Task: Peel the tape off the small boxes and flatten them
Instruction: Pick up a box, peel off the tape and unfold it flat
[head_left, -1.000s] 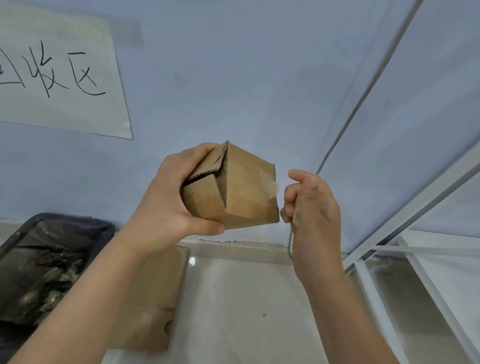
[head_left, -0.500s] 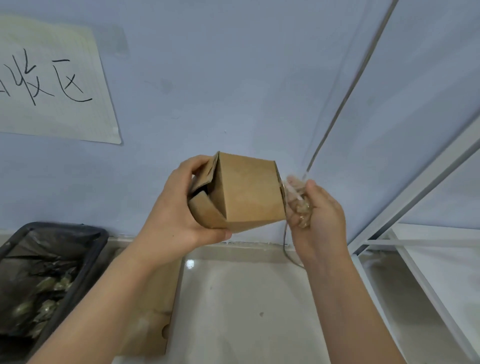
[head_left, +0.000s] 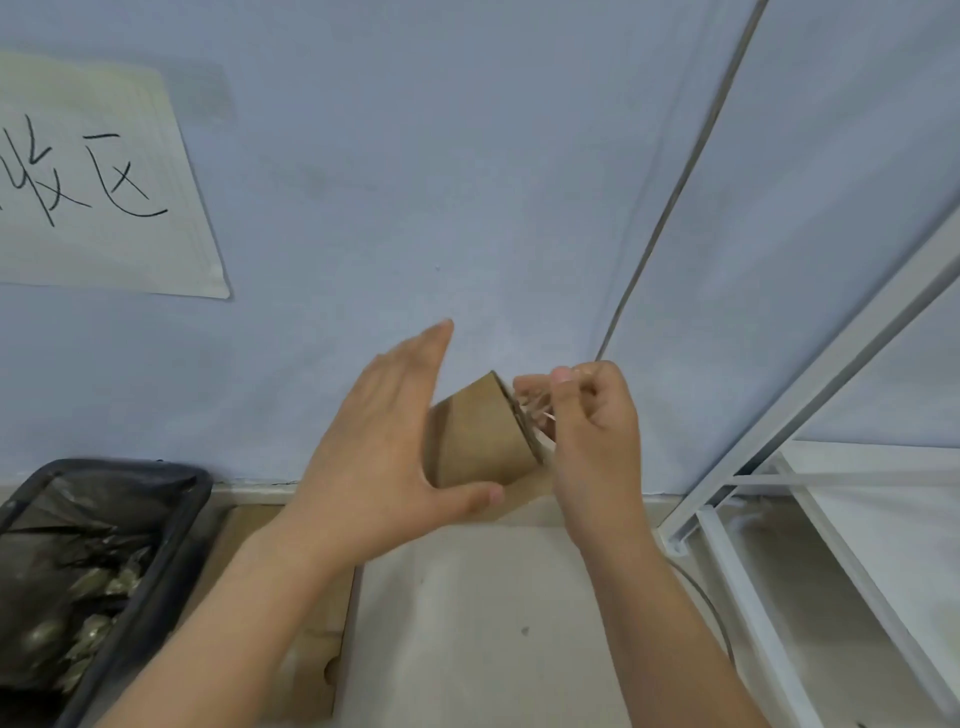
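Since a moment ago my left hand (head_left: 384, 447) has opened up: its fingers now stretch straight toward the wall, palm flat against the left end of the small box (head_left: 480, 431), thumb tucked under the box's lower edge. The box sits lower in view, turned so its right end faces my right hand (head_left: 592, 431). That grip is closed, fingers curled and pinching a crumpled strip of clear tape (head_left: 537, 410) right at the box's right edge, held between both hands above the floor (head_left: 467, 623).
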